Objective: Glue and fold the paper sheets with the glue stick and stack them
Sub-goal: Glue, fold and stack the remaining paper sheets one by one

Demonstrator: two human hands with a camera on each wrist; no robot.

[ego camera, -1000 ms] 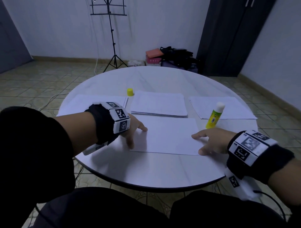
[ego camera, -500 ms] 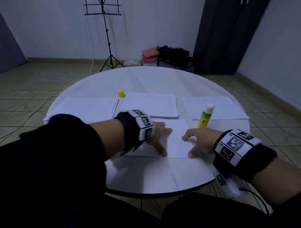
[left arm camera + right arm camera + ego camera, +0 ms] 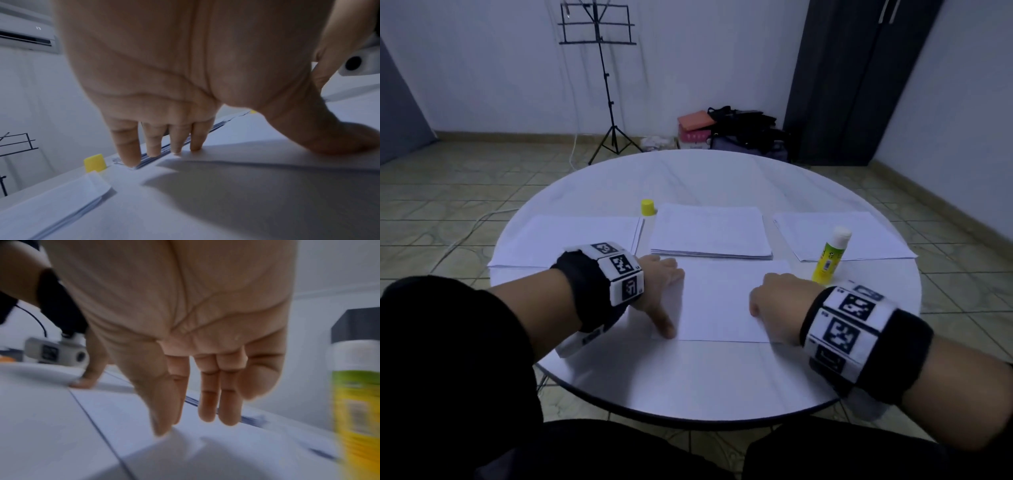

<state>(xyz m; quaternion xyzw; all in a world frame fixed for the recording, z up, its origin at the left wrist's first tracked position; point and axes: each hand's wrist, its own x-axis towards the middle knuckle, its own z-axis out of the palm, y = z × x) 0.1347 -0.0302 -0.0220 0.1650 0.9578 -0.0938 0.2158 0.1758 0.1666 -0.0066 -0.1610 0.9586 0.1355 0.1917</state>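
Note:
A white folded sheet (image 3: 722, 301) lies flat near the table's front edge. My left hand (image 3: 666, 294) presses on its left end with straight fingers (image 3: 154, 146) and the thumb spread toward me. My right hand (image 3: 763, 294) rests on the sheet's right end, and its straight fingers (image 3: 207, 402) point down at the paper (image 3: 92, 426). The uncapped glue stick (image 3: 830, 257) stands upright just right of that hand, close beside it in the right wrist view (image 3: 355, 402). Its yellow cap (image 3: 648, 207) sits behind the left hand, also visible in the left wrist view (image 3: 95, 162).
Three paper stacks lie across the round white table (image 3: 688, 377): a left stack (image 3: 571, 240), a centre stack (image 3: 710, 231) and a right stack (image 3: 839, 236). A music stand (image 3: 599, 85), bags and a dark cabinet stand on the floor beyond.
My left hand slid inward across the sheet, then came back toward its left end. The right hand shifted slightly inward at the right end. The head view has moved.

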